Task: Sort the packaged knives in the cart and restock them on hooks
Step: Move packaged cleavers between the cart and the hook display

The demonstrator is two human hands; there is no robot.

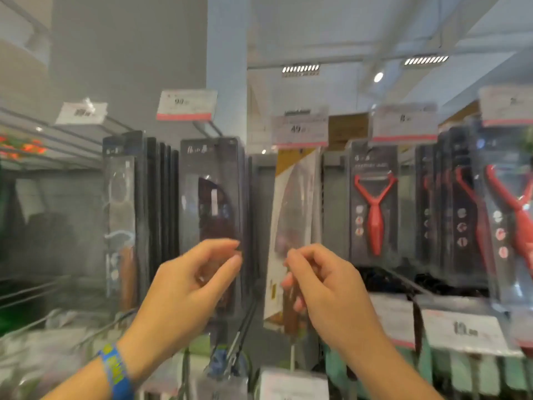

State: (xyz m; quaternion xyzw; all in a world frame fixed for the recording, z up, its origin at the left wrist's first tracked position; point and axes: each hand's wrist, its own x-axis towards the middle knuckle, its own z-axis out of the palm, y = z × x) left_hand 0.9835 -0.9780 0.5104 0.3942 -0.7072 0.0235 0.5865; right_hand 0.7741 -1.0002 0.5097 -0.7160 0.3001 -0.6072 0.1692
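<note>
White-and-yellow card backs the knife pack [294, 197] that matters most here. It hangs mid-display under the price tag [300, 128] reading 49, its lower end tilted a little toward you. Your right hand [323, 284] has its fingers curled round that lower end, near the brown handle inside, so it holds the pack.

Just to the left hangs a dark knife pack [213, 203], first in a row on its own hook [207, 129]. Your left hand [187, 284] sits at its right edge with thumb and forefinger drawn nearly together. The blur keeps me from telling whether they pinch the pack or hold nothing.

You look to be restocking, not sorting: the cart is out of view and both hands are up at the display. I judge the white-and-yellow pack is either being seated on its peg or straightened there. Its top hole is hidden behind the tag, so I cannot say which.

For the next move, check that the hole sits fully over the peg before you let go. Use the left hand to steady the neighbouring row so the packs do not swing together.

Further right hang red peelers [375, 209], well apart from your work. A blue wristband [115, 373] shows on your left wrist.
</note>
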